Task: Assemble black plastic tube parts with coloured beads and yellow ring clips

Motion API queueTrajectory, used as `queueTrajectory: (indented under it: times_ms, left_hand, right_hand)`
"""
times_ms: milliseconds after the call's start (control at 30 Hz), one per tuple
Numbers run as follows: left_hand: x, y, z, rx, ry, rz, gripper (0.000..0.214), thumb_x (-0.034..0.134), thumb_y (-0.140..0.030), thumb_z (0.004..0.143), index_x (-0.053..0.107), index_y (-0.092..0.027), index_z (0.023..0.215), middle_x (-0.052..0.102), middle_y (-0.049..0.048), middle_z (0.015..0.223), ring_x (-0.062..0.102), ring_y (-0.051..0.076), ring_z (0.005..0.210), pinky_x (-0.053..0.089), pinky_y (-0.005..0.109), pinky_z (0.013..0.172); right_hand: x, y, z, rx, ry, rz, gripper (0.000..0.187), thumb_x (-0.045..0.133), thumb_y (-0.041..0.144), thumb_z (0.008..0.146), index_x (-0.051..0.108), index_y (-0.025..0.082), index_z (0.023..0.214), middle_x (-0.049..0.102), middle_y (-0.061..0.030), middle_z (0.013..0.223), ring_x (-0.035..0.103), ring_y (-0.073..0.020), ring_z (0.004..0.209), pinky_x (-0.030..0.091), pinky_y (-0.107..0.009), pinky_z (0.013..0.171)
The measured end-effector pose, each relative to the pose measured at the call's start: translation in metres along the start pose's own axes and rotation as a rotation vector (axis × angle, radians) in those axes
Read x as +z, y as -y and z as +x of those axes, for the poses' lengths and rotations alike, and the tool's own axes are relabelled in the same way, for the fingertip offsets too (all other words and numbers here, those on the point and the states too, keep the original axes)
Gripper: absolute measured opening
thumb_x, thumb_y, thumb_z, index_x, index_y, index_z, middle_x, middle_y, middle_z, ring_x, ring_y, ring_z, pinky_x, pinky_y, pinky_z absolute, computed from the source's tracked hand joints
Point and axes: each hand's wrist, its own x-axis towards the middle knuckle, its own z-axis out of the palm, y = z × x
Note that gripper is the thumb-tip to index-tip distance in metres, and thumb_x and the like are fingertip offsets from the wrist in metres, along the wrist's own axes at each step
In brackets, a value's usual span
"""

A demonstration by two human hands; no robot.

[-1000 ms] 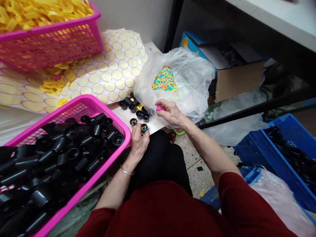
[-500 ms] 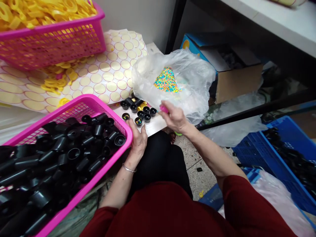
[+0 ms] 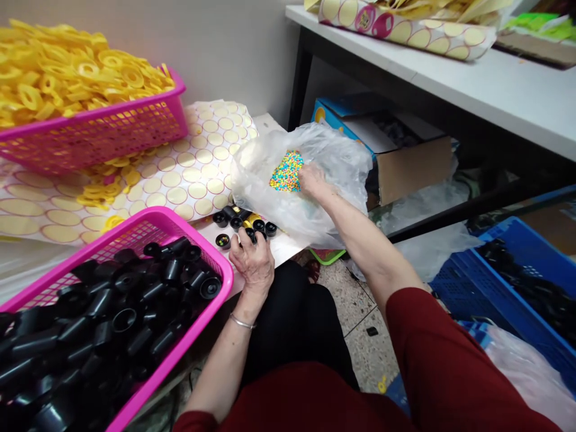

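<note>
My right hand reaches into a clear plastic bag, its closed fingers at the edge of a heap of small pastel-coloured beads. What it grips is hidden. My left hand rests on the sheet at the table's front edge, fingers curled on a small black cup. Several more black cups stand in a cluster just beyond it; one cup has coloured beads inside.
A pink basket of black plastic tubes sits at the front left. A second pink basket heaped with yellow rings stands behind, on round-sticker sheets. A cardboard box, a blue crate and a white shelf lie to the right.
My right hand has gone from beside the cups up into the bag to the beads. My left hand has shifted onto a black cup. The view has tilted upward.
</note>
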Motion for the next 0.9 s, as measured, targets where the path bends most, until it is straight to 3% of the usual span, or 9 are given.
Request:
queueTrajectory:
  times_ms: [167,267,367,433,533,700,800,900]
  left_hand:
    - [0.001,0.004,0.003,0.048,-0.039,-0.008,0.022,0.055,-0.032,0.087,0.07,-0.018,0.096,0.056,0.0205,0.129,0.046,0.037,0.12,0.035,0.057,0.095]
    - [-0.001,0.005,0.001,0.12,-0.125,-0.023,0.019,0.057,-0.029,0.086,0.069,-0.017,0.094,0.06,0.0203,0.124,0.049,0.034,0.114,0.037,0.052,0.094]
    - [-0.005,0.0,0.001,0.18,-0.179,-0.111,0.017,0.056,-0.025,0.086,0.066,-0.016,0.097,0.062,0.0195,0.121,0.051,0.032,0.115,0.038,0.048,0.095]
    - [-0.007,-0.006,0.005,0.217,-0.178,-0.22,0.017,0.054,-0.022,0.087,0.064,-0.016,0.098,0.064,0.0181,0.117,0.052,0.03,0.116,0.039,0.046,0.096]
    - [-0.007,-0.015,0.012,0.244,-0.099,-0.414,0.016,0.05,-0.022,0.088,0.06,-0.016,0.1,0.067,0.015,0.105,0.059,0.026,0.108,0.044,0.04,0.093]
    - [-0.005,-0.026,0.019,0.049,0.116,-0.628,0.042,0.061,-0.034,0.081,0.048,-0.018,0.117,0.069,0.007,0.097,0.066,0.019,0.082,0.051,0.03,0.07]
    - [-0.009,-0.028,0.019,-0.009,0.227,-0.608,0.054,0.065,-0.032,0.075,0.044,-0.019,0.123,0.071,0.0055,0.098,0.068,0.019,0.078,0.049,0.028,0.066]
    - [-0.016,-0.029,0.019,0.0,0.286,-0.546,0.055,0.063,-0.026,0.073,0.046,-0.019,0.124,0.073,0.0055,0.097,0.069,0.021,0.085,0.049,0.029,0.069]
  right_hand:
    - [0.002,0.019,0.001,0.014,0.043,0.233,0.011,0.054,0.009,0.062,0.062,0.015,0.065,0.061,-0.0058,0.07,0.057,-0.0213,0.078,0.038,-0.03,0.069]
    - [0.005,0.016,-0.006,0.128,-0.078,0.568,0.003,0.055,0.014,0.058,0.056,0.015,0.06,0.051,0.0014,0.06,0.05,-0.0143,0.066,0.036,-0.026,0.063]
    - [0.002,0.012,-0.021,0.277,-0.206,1.063,0.014,0.062,0.021,0.05,0.056,0.016,0.062,0.049,0.0048,0.06,0.044,-0.0101,0.06,0.035,-0.025,0.059]
    - [-0.006,0.011,-0.034,0.288,-0.217,1.275,0.02,0.066,0.024,0.045,0.057,0.017,0.062,0.052,0.005,0.061,0.044,-0.0093,0.06,0.037,-0.025,0.06]
    - [-0.023,0.016,-0.062,0.236,-0.191,1.408,0.023,0.071,0.025,0.042,0.06,0.017,0.061,0.057,0.0041,0.063,0.047,-0.0097,0.062,0.04,-0.026,0.064]
    - [-0.045,0.036,-0.114,0.051,-0.096,1.242,0.017,0.07,0.025,0.053,0.066,0.017,0.067,0.061,0.0021,0.069,0.051,-0.0119,0.067,0.041,-0.028,0.068]
    - [-0.048,0.049,-0.137,-0.157,-0.063,0.922,0.01,0.062,0.021,0.065,0.068,0.017,0.072,0.062,-0.0006,0.074,0.052,-0.0143,0.072,0.041,-0.03,0.071]
    - [-0.047,0.06,-0.148,-0.33,-0.062,0.493,0.017,0.052,0.013,0.074,0.069,0.018,0.077,0.063,-0.0038,0.08,0.05,-0.0175,0.078,0.039,-0.032,0.073]
